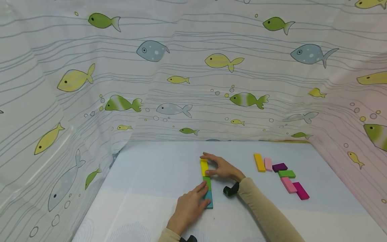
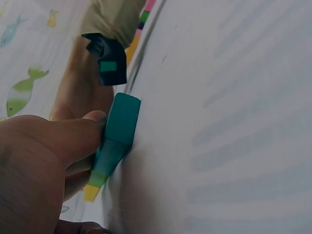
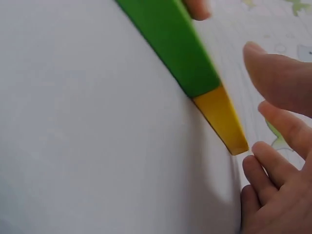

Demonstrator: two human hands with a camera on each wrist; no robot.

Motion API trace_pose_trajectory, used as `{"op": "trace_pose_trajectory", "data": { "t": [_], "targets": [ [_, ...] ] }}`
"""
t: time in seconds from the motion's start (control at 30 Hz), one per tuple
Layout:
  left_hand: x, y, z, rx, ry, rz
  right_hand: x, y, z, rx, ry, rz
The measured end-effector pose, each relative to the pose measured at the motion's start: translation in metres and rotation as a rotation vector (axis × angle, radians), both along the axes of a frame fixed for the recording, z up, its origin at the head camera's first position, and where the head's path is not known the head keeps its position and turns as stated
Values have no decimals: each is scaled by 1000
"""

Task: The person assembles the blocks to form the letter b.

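Note:
A yellow block (image 1: 204, 167), a green block (image 1: 208, 184) and a teal block (image 1: 209, 201) lie end to end in a straight row on the table. My left hand (image 1: 188, 205) rests on the row from the left, its fingertips at the green block and its thumb on the teal one. In the left wrist view that thumb (image 2: 80, 134) lies against the teal block (image 2: 122, 119). My right hand (image 1: 223, 167) is spread around the yellow block, index finger by the far end, thumb near its right side. The right wrist view shows the thumb (image 3: 273, 75) apart from the yellow block (image 3: 223, 119).
Off to the right lie several loose blocks: an orange one (image 1: 259, 162), a light pink one (image 1: 268, 164), a purple one (image 1: 279, 167), a green one (image 1: 287, 173), a pink one (image 1: 288, 185) and a magenta one (image 1: 301, 191). A fish-patterned curtain (image 1: 193, 90) surrounds the white table (image 1: 145, 178).

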State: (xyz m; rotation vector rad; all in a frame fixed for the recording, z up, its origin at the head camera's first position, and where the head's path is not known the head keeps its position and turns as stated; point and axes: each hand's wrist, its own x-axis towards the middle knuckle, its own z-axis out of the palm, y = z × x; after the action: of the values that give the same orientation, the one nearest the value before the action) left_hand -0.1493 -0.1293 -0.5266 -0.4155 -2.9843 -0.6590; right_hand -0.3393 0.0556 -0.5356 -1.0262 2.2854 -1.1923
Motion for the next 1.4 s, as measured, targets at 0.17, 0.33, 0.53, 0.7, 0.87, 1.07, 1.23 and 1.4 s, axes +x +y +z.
{"op": "trace_pose_trajectory", "data": {
  "t": [0.17,0.33,0.53,0.7,0.87,1.07,1.23,1.4],
  "targets": [
    [0,2,0,4,-15,-4,-1,11,-7,-161,-121,-47],
    [1,4,0,2,-14,-5,0,25,-12,-319,-265,-99],
    [-1,5,2,-6,26,-1,-4,32,-11,-378,-294,-106],
    [-3,5,3,-3,33,-6,-6,33,-10,-398,-334,-114],
    [-2,5,2,0,28,-6,-5,32,-11,-413,-362,-108],
    [-2,4,3,5,42,-4,-6,30,-9,-412,-376,-99],
    [-2,4,2,5,26,2,-7,38,-4,-341,-372,-50],
    [0,4,2,5,23,1,-12,62,21,-238,-229,-84]
  ]
}}
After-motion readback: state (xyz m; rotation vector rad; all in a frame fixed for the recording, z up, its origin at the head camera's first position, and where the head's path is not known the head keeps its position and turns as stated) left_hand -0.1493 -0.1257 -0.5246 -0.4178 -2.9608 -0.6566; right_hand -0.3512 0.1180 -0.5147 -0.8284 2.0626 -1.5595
